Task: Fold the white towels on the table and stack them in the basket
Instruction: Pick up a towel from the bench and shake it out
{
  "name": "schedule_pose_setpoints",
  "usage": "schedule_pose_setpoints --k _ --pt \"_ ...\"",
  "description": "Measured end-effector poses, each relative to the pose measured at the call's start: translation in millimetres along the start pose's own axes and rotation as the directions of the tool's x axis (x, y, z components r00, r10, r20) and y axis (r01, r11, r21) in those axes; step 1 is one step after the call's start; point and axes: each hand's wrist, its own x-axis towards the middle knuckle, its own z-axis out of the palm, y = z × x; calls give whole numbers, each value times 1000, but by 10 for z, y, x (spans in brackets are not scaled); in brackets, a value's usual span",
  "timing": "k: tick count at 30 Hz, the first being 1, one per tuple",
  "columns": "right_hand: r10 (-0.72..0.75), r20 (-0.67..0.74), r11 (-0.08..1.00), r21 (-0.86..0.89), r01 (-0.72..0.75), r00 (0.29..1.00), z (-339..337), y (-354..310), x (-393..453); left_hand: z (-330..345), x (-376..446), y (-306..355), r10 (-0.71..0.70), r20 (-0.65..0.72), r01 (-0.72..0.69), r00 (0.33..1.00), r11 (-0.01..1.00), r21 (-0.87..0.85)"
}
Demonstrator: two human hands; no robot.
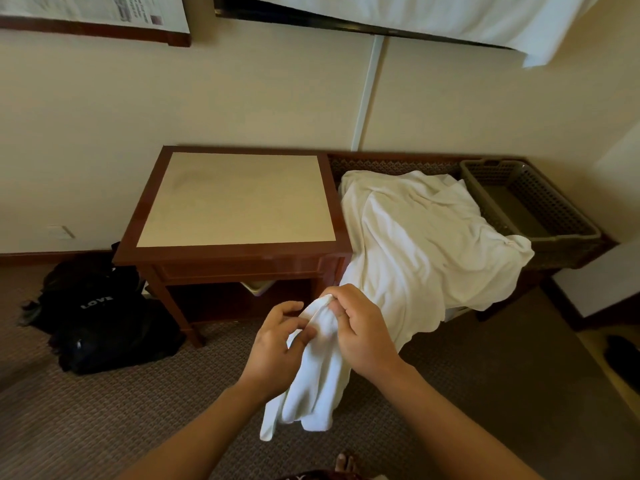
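A small white towel hangs bunched in front of me, its lower end dangling over the carpet. My right hand grips its top edge with curled fingers. My left hand pinches the cloth just beside it. A heap of larger white towels lies spread over the low bench to the right and droops off its front. The grey plastic basket stands on the far right of the bench, with nothing visible inside.
A wooden side table with a beige top stands left of the bench. Black bags lie on the carpet at the lower left. A dark shoe sits at the right edge. My toes show at the bottom.
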Motion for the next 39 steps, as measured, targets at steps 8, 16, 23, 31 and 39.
schedule_pose_setpoints --k 8,16,23,31,39 --pt "-1 -40 999 -43 -1 999 -110 -110 14 120 -45 -84 182 -56 -173 982 974 147" --pt "-12 -83 1000 -22 10 996 -201 -229 54 272 -35 -208 -9 86 -7 996 983 186" --pt "-60 -161 998 -27 56 985 -342 -322 107 289 -22 -367 -215 -244 240 946 968 79" --pt "19 -184 996 94 -2 983 -398 -431 84 316 -55 -555 -116 -8 114 993 959 260" --pt "210 -244 969 182 -168 947 -668 -373 202 85 92 -622 -389 -274 413 879 910 32"
